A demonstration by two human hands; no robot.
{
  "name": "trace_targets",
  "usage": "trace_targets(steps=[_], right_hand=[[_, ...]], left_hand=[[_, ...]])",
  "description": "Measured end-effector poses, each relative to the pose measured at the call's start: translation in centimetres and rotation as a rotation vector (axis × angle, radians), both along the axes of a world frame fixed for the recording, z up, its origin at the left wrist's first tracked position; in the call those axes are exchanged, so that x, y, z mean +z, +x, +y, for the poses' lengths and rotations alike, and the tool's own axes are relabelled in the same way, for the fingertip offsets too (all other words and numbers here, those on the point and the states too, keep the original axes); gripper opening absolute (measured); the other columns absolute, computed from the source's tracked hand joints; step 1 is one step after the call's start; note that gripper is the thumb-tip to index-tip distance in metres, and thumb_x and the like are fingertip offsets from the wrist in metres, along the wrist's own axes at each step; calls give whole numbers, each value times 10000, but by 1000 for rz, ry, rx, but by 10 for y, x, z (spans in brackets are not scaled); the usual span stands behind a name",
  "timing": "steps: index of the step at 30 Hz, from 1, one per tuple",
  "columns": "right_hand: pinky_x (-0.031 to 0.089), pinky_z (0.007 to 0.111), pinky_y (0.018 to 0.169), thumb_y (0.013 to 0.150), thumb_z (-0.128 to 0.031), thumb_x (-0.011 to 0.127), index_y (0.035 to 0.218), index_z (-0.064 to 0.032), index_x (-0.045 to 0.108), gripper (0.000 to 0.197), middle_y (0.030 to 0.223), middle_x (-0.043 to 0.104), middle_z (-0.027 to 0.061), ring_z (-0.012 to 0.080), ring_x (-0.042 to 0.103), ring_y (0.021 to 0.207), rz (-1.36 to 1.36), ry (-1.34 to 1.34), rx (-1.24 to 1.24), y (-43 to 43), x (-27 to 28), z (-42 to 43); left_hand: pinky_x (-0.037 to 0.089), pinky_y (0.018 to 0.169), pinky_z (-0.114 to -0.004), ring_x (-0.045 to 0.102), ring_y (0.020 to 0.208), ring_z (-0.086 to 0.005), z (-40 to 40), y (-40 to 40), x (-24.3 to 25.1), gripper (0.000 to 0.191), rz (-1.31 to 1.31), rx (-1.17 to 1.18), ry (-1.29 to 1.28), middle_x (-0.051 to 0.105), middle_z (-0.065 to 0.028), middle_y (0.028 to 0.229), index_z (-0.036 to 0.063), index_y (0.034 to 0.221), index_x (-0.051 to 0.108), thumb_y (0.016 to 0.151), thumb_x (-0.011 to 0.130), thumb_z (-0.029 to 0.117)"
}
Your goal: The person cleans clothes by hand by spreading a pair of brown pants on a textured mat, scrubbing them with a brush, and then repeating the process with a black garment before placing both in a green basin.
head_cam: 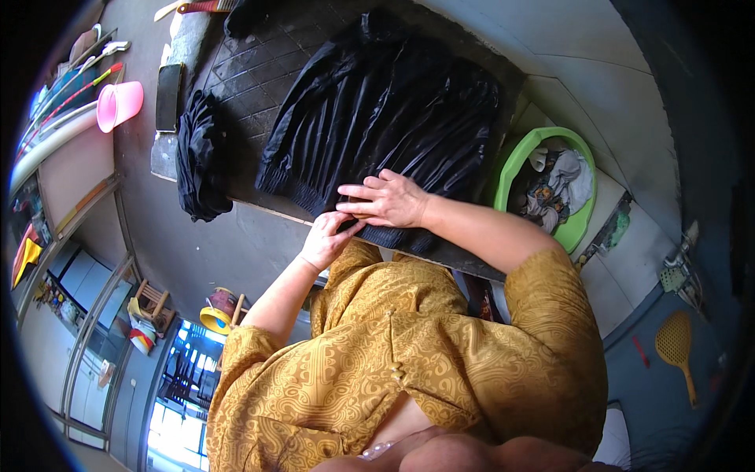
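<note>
A wet black garment [389, 112] with a gathered, ribbed hem lies spread over a dark slab scored with grid lines [250, 82]. My left hand [329, 239] pinches the hem at the slab's front edge. My right hand [386, 200] bends over the same stretch of hem, its fingers on a small brown block [357, 203]. Most of that block is hidden under the fingers; it may be a bar of soap. The two hands touch or nearly touch at the fingertips.
A bunched black cloth [203, 156] hangs over the slab's left edge, near a dark rectangular block [169, 97]. A green tub [507, 177] of clothes stands to the right. Farther left are a pink bucket [121, 106] and a brush [203, 7].
</note>
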State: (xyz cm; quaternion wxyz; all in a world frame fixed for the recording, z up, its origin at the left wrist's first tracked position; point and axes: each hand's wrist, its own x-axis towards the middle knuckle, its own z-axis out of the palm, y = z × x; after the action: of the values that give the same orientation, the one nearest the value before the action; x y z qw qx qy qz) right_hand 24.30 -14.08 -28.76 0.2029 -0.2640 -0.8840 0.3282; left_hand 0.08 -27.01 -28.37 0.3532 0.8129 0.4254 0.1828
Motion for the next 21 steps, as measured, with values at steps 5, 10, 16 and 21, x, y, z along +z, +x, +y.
trace_targets(steps=[5, 10, 16, 21], right_hand=[[505, 482, 861, 942, -397, 624, 1255, -258, 659, 345, 1334, 595, 13, 295, 580, 1172, -468, 235, -936, 75, -57, 172], [490, 465, 943, 999, -448, 489, 1323, -187, 627, 439, 1399, 567, 69, 313, 585, 1199, -101, -202, -568, 10, -38, 119], [510, 419, 878, 904, -367, 660, 1300, -286, 644, 405, 1355, 600, -3, 225, 609, 1158, -346, 382, -225, -29, -23, 124], [503, 471, 934, 947, -480, 588, 1325, -318, 630, 414, 1338, 583, 43, 316, 600, 1110, -473, 306, -995, 30, -65, 214]], left_hand=[[459, 961, -391, 573, 1114, -249, 17, 8, 3, 536, 32, -38, -33, 591, -47, 1192, 221, 1243, 705, 728, 720, 73], [441, 935, -398, 580, 1072, -248, 4, -1, 2, 528, 21, 14, -75, 605, -44, 1147, 240, 1201, 731, 704, 730, 63], [451, 958, -421, 586, 1088, -267, 16, -6, 7, 557, -13, -10, -98, 606, -80, 1158, 177, 1234, 704, 694, 695, 40], [374, 1081, -557, 547, 1235, -348, 74, -19, 29, 652, 277, 266, 174, 593, -97, 1287, 130, 1246, 670, 604, 677, 16]])
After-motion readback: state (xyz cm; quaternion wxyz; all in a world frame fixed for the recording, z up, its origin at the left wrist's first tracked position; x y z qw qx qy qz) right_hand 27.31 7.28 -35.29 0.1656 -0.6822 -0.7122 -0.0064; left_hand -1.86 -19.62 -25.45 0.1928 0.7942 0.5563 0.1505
